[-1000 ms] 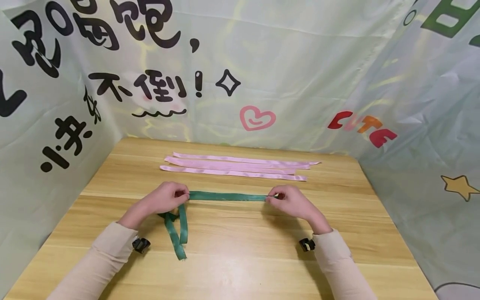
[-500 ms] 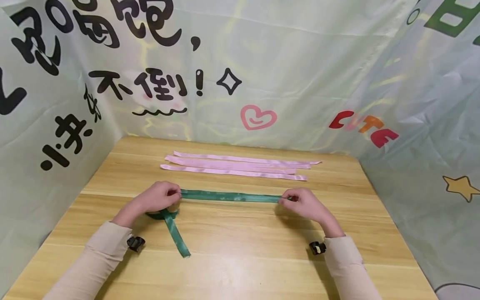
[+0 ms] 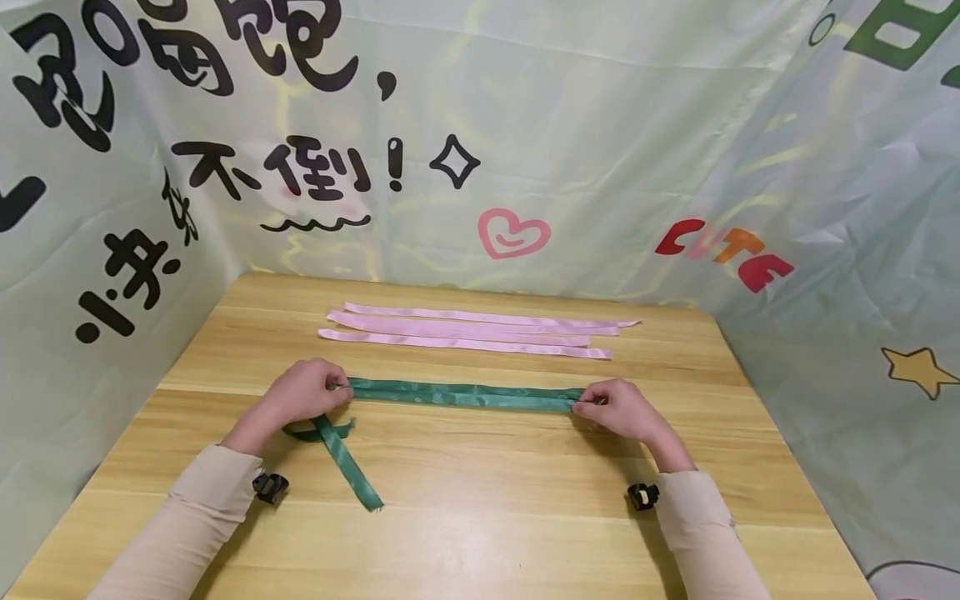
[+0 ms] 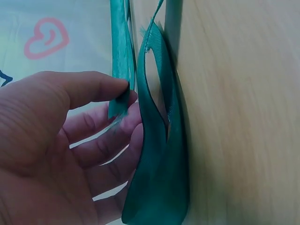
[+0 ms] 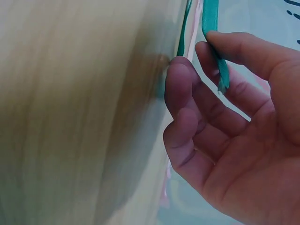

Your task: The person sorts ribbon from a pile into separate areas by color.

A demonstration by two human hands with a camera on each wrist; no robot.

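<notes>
A green ribbon [image 3: 461, 395] stretches across the table between the two hands, one end in each. My left hand [image 3: 307, 390] pinches its left end between thumb and forefinger, and a short frayed tip sticks out in the left wrist view. On the other end, my right hand [image 3: 618, 408] pinches likewise, with a frayed tail [image 5: 223, 77] hanging past the fingers. More green ribbon [image 3: 348, 465] lies looped below the left hand, its loose end towards the front. In the left wrist view this loop [image 4: 157, 183] lies right beside the fingers.
Several pink ribbons [image 3: 465, 327] lie roughly parallel along the back of the wooden table [image 3: 480, 517]. A printed cloth [image 3: 585, 125] hangs behind the table and at both sides.
My hands have moved apart, the right one to the right and the left one slightly left. The span of green ribbon between them is longer, and one hanging strand below the left hand is gone.
</notes>
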